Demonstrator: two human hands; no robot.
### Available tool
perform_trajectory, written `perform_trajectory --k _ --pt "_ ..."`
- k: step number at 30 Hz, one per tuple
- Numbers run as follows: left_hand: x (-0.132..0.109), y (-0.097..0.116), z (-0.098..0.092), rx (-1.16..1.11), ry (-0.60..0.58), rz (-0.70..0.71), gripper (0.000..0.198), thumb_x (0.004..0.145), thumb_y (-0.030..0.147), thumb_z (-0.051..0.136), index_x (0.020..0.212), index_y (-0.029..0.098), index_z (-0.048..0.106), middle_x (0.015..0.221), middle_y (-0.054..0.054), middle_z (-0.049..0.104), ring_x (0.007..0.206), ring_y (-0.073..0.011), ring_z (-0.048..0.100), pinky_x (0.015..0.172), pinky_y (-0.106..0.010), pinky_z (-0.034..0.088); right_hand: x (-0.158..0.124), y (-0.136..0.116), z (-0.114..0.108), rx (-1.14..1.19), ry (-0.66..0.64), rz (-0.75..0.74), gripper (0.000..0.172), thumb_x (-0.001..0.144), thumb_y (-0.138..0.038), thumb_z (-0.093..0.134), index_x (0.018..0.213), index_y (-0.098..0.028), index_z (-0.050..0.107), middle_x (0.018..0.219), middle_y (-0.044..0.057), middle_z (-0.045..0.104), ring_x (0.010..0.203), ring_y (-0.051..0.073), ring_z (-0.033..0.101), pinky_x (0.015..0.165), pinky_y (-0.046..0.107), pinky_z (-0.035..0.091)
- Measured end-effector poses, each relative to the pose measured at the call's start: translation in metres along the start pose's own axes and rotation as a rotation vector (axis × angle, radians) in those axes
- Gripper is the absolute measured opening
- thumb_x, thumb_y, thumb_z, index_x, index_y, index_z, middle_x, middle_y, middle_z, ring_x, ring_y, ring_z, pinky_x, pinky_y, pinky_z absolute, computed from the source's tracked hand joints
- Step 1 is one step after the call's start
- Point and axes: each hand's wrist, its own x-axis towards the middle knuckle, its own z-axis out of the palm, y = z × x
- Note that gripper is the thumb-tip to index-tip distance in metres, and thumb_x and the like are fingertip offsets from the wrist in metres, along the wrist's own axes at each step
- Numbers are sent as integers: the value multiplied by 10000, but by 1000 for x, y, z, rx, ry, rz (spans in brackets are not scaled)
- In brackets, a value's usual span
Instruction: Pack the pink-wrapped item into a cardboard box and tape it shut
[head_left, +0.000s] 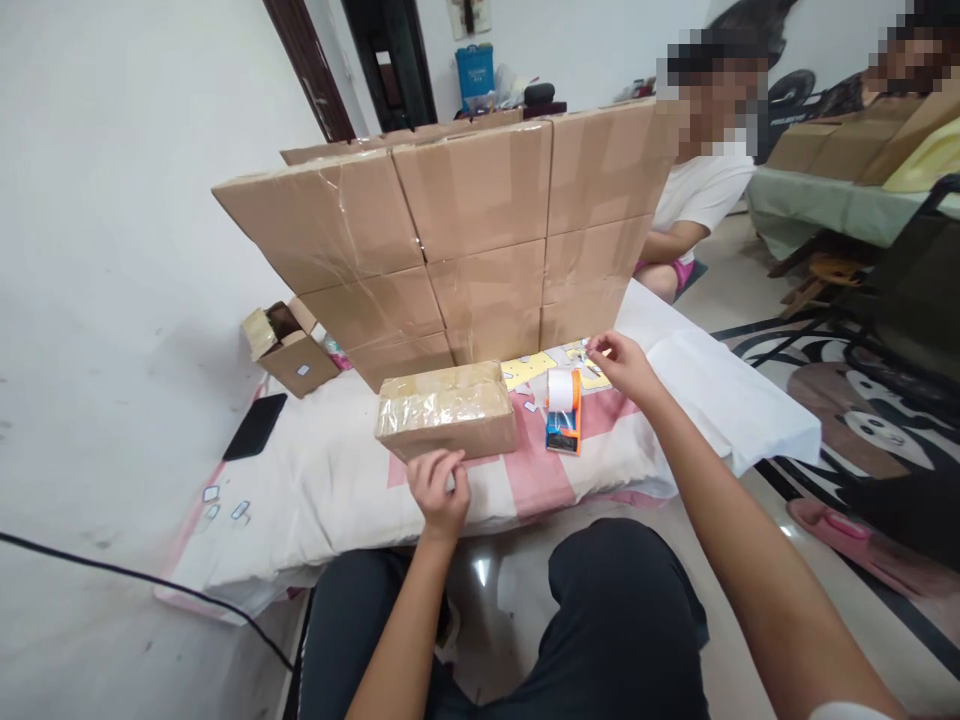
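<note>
A small taped cardboard box (450, 400) lies on the cloth-covered table in front of me, its glossy tape catching the light. My left hand (439, 490) is at its near lower edge with the fingers curled in; whether they press on the box or pinch something small is unclear. To the right of the box stands an orange and blue tape dispenser (564, 425) with a white roll on it. Beyond the dispenser, my right hand (624, 365) is closed in a pinch, low over small pale pieces on the cloth. What its fingertips hold is too small to name.
A tall stack of cardboard boxes (487, 210) stands behind. An opened carton (292, 350) and a black phone (255, 427) are at the left. Small stickers (240, 512) lie near the table's left end. A person (701, 190) sits behind the stack; another is farther right.
</note>
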Motion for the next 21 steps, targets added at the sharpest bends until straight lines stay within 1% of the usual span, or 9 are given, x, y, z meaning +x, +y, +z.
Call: perform_trajectory --k 2,3,5,7,10,12,14,18,21 --pt "20 -1 -10 85 143 -16 188 870 241 603 973 189 752 1054 -128 656 1048 -271 601 990 -453 423 -13 -35 10 88 -148 -121 74 851 -279 568 860 -207 582 921 46 654 797 175 598 671 277 434" --pt "30 -2 -15 119 149 -46 232 870 278 618 1040 190 750 1191 -148 615 1179 -309 542 1063 -500 367 -18 -50 16 94 -238 -166 57 853 -261 563 856 -208 584 919 42 642 783 169 589 660 273 427" --pt "49 -9 -22 126 70 -124 281 893 346 604 1085 201 749 1405 -146 502 1363 -350 391 1159 -542 249 -27 -71 32 59 -402 -235 42 855 -208 544 852 -208 585 926 36 618 765 159 567 663 271 418" --pt "61 -22 -26 4 -1 -248 313 945 385 524 1020 194 760 1471 -117 452 1408 -322 358 1189 -492 244 -34 -80 49 16 -515 -289 68 855 -162 526 850 -204 579 929 33 596 761 155 547 693 277 418" --pt "68 -42 -25 -245 25 -452 406 984 372 409 881 162 741 1395 -94 520 1340 -242 468 1153 -365 343 -43 -78 71 7 -621 -329 69 855 -136 533 843 -201 554 897 29 572 789 167 534 729 287 421" --pt "70 -51 -23 -301 63 -520 392 967 351 414 808 156 715 1335 -88 571 1302 -224 507 1135 -335 368 -49 -76 80 22 -669 -337 72 860 -138 547 831 -203 533 910 33 566 836 181 537 743 293 426" --pt "73 -55 -21 -307 85 -543 364 942 331 434 764 154 697 1298 -93 602 1275 -225 530 1118 -333 386 -53 -75 84 26 -687 -340 85 876 -150 549 818 -204 519 947 42 555 880 190 540 768 304 435" --pt "77 -55 -19 -331 123 -570 344 907 313 443 726 142 681 1264 -118 623 1237 -238 559 1070 -340 426 -58 -75 84 27 -664 -336 112 909 -206 560 804 -205 520 1014 53 508 912 193 545 824 334 459" --pt "77 -56 -17 -358 147 -564 339 895 315 459 710 139 682 1243 -125 636 1228 -243 567 1070 -349 426 -59 -75 82 -1 -624 -384 109 932 -226 546 825 -208 556 1088 66 473 967 202 536 850 341 468"
